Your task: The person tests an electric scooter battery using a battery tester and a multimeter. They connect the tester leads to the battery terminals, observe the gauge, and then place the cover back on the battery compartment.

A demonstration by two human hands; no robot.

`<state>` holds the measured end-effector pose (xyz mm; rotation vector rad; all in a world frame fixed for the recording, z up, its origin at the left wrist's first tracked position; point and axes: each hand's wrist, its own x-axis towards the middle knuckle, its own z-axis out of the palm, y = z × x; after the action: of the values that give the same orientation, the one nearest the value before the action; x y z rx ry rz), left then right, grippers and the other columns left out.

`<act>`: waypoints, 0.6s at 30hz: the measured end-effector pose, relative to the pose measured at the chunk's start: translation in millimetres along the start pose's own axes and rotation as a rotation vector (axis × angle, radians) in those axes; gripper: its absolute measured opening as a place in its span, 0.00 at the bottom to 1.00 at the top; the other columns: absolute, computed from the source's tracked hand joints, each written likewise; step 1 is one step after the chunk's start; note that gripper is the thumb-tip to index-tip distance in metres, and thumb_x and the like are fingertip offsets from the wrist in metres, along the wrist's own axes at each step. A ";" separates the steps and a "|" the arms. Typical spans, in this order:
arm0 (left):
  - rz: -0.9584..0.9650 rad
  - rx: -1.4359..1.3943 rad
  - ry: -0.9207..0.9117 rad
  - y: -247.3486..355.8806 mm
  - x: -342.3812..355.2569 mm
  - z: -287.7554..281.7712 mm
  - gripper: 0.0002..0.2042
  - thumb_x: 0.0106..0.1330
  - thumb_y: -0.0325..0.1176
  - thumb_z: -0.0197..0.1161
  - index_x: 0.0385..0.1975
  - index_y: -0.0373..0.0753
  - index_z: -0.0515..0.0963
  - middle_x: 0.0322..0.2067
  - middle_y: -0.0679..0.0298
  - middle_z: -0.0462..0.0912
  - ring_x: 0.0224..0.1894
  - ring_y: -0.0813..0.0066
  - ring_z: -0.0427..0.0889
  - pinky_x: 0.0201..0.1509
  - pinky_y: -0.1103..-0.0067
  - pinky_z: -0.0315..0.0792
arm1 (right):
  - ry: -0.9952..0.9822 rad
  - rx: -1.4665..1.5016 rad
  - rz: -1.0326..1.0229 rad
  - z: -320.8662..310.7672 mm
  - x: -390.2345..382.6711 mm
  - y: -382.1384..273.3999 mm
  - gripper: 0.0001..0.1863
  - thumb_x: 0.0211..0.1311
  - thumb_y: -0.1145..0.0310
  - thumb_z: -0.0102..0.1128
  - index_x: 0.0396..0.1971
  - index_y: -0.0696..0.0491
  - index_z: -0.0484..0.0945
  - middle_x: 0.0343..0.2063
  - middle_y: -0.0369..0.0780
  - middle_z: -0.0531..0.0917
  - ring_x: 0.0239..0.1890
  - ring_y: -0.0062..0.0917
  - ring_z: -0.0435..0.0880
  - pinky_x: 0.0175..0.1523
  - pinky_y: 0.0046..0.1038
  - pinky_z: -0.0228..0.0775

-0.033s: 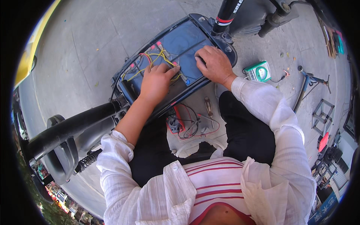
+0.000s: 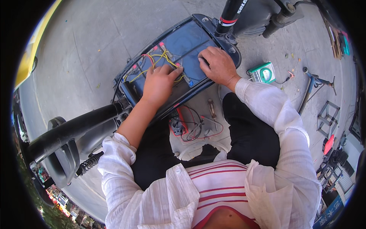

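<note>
Over a long black battery compartment (image 2: 176,105) lie both of my hands, palms down. My left hand (image 2: 158,83) rests among thin yellow wires (image 2: 167,58), its fingers apart and its thumb touching the wiring beside a pink terminal cap (image 2: 178,65). Farther right, my right hand (image 2: 218,65) lies with bent fingers on a dark blue-grey battery (image 2: 190,66), close to the compartment's near right edge. Its thumb and forefinger curve toward each other around a dark gap; the other fingertips are hidden. A blue connector (image 2: 191,83) shows between the hands.
Between my legs lie a red and dark multimeter (image 2: 177,124) with coiled leads and a screwdriver (image 2: 212,109). A green and white meter (image 2: 263,73) stands to the right, near a metal stand (image 2: 309,86). A black vehicle tube (image 2: 76,126) extends left of my arm.
</note>
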<state>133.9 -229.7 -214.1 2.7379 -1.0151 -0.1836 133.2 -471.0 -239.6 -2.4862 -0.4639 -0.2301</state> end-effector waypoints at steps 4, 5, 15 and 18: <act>-0.002 -0.025 -0.003 -0.7 -2.0 1.4 0.25 0.55 0.24 0.58 0.54 0.52 0.78 0.35 0.64 0.75 0.43 0.64 0.76 0.59 0.62 0.65 | 0.002 -0.008 -0.003 0.3 -0.7 1.4 0.05 0.58 0.67 0.58 0.30 0.52 0.74 0.28 0.41 0.75 0.35 0.36 0.77 0.42 0.37 0.69; 0.000 -0.040 -0.009 -2.4 -3.0 1.8 0.25 0.56 0.24 0.58 0.55 0.53 0.77 0.35 0.64 0.75 0.43 0.64 0.76 0.59 0.62 0.65 | 0.004 -0.007 -0.006 0.4 -1.4 1.7 0.05 0.58 0.67 0.58 0.30 0.52 0.74 0.28 0.41 0.75 0.35 0.36 0.77 0.42 0.37 0.69; 0.012 0.143 -0.006 7.6 -4.5 0.5 0.22 0.61 0.29 0.55 0.56 0.54 0.76 0.36 0.65 0.74 0.43 0.66 0.76 0.65 0.50 0.61 | 0.024 0.007 -0.014 0.4 -0.6 0.3 0.05 0.57 0.68 0.58 0.29 0.53 0.74 0.28 0.41 0.76 0.35 0.38 0.77 0.41 0.37 0.69; 0.033 0.108 0.022 4.0 -6.6 0.8 0.23 0.61 0.28 0.54 0.57 0.54 0.75 0.35 0.65 0.74 0.44 0.65 0.76 0.65 0.50 0.60 | 0.026 0.012 -0.010 0.7 -0.9 0.6 0.05 0.57 0.68 0.58 0.29 0.53 0.74 0.28 0.41 0.76 0.35 0.38 0.77 0.41 0.38 0.69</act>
<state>126.3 -228.5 -213.7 2.8101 -1.0942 -0.0953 132.7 -471.3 -240.7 -2.4672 -0.4659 -0.2622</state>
